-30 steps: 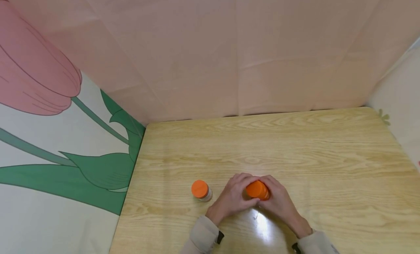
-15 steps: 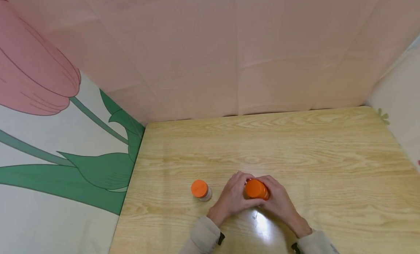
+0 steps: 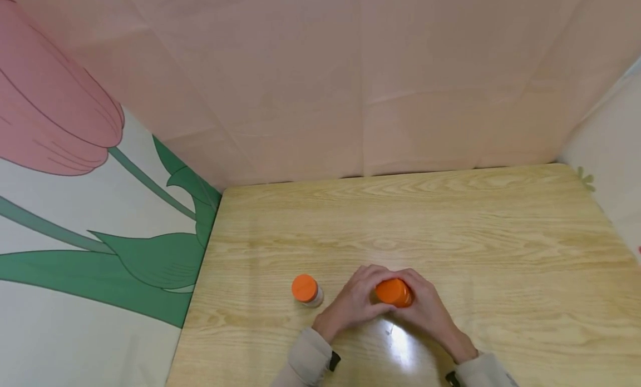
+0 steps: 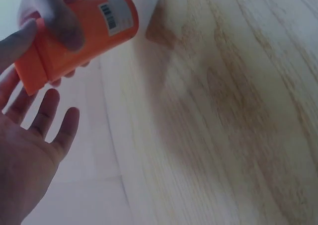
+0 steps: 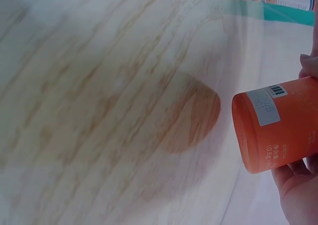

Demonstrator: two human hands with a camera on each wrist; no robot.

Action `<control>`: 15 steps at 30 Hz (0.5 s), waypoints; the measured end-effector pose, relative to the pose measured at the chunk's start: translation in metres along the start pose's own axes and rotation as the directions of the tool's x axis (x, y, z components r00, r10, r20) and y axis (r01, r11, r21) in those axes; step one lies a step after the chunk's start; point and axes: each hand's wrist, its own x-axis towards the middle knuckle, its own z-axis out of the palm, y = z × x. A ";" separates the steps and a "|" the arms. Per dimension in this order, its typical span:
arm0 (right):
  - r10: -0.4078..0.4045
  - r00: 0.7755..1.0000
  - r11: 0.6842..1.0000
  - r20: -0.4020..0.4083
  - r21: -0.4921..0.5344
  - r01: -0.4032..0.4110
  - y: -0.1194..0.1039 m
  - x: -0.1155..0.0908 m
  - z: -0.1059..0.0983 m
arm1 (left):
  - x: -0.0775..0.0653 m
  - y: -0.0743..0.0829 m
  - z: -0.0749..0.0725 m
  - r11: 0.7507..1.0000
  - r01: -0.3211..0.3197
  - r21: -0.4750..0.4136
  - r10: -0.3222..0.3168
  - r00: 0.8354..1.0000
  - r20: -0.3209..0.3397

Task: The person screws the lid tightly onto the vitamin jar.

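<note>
An orange supplement bottle with an orange cap is held between both hands, tilted and raised above the table. My right hand grips its body. My left hand pinches the cap, with thumb and forefinger on either side; in the left wrist view its other fingers stand apart from the bottle. A white barcode label shows near the bottle's base in the right wrist view. Left of my left hand stands a second bottle, upright, with an orange lid and pale body.
The wood-grain table runs back to a pinkish-beige curtain. At the left, a white panel with a printed tulip borders the table. A pale panel stands along the right side.
My left thumb and fingers shift round the cap: half a second ago the thumb reached further right and more of the cap showed. The second bottle has stayed put.
</note>
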 end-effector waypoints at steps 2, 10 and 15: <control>-0.019 1.000 1.000 -0.008 -0.007 0.019 0.001 -0.001 0.000 | 0.000 0.000 -0.001 1.000 -0.013 -0.004 0.013 1.000 0.011; -0.046 0.999 0.998 -0.013 -0.033 0.045 -0.002 0.001 0.001 | -0.001 0.002 0.005 0.996 0.088 0.016 -0.087 0.995 -0.046; -0.024 1.000 0.999 -0.006 -0.021 0.024 -0.003 0.001 0.001 | -0.001 0.004 0.006 0.992 0.123 -0.024 -0.124 0.992 -0.017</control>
